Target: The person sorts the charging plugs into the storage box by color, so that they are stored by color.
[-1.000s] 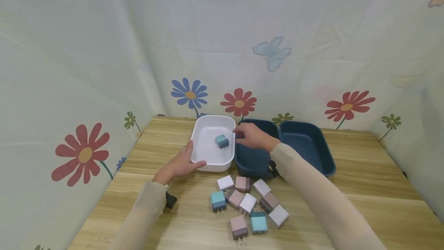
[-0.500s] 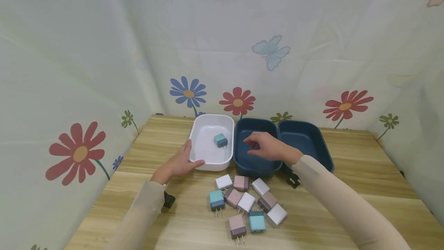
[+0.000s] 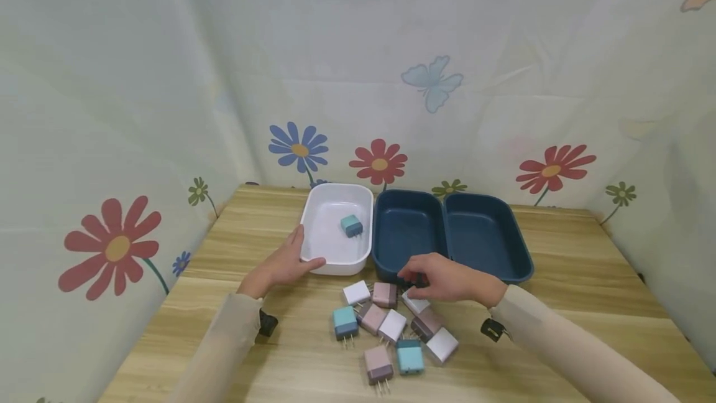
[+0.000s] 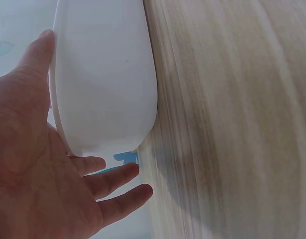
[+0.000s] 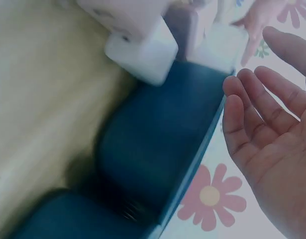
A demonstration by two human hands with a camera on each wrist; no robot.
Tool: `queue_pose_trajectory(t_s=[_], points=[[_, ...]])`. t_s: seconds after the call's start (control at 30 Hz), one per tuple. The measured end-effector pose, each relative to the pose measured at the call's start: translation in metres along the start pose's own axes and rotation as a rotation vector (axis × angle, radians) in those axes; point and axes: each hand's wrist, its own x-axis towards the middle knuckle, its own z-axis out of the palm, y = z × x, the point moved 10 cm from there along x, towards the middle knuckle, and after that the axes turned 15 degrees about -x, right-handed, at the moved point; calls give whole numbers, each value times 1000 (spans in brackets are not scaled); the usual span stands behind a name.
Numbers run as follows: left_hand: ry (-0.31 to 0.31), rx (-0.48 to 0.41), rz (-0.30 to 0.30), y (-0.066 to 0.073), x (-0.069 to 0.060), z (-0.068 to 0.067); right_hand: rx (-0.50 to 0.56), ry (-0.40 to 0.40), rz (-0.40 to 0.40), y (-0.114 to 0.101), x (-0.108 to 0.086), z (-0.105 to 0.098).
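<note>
My left hand (image 3: 282,263) rests against the near left corner of a white bin (image 3: 339,268), its thumb along the front rim. In the left wrist view, the fingers (image 4: 124,203) spread loosely beside the bin wall. A two-tone teal plug charger (image 3: 352,226) lies inside. My right hand (image 3: 442,277), with relaxed fingers and nothing held, hovers over the far right of a charger pile, partly covering a white charger (image 3: 416,303). Also in the pile are a pink charger (image 3: 378,364), a teal charger (image 3: 410,356) and a white charger (image 3: 442,345), among several others.
Right of the white bin stand two dark blue bins, a middle bin (image 3: 411,198) and a right bin (image 3: 485,235), side by side. Wooden tabletop (image 3: 582,303) surrounds them. A flowered curtain (image 3: 492,111) hangs behind. Each wrist wears a small black device (image 3: 493,329).
My right hand has moved from the white bin's right rim, across the middle blue bin, down to the charger pile. The left hand has stayed on the white bin.
</note>
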Motion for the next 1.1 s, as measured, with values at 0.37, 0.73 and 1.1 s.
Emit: queue_pose_trajectory(t_s=[0.37, 0.73, 1.1], points=[[-6, 2, 15, 0, 1, 0, 30, -18, -95, -31, -28, 28], [2, -2, 26, 5, -1, -2, -84, -38, -209, -56, -39, 50], [-2, -5, 16, 6, -1, -2, -228, -17, -235, -64, -44, 50]])
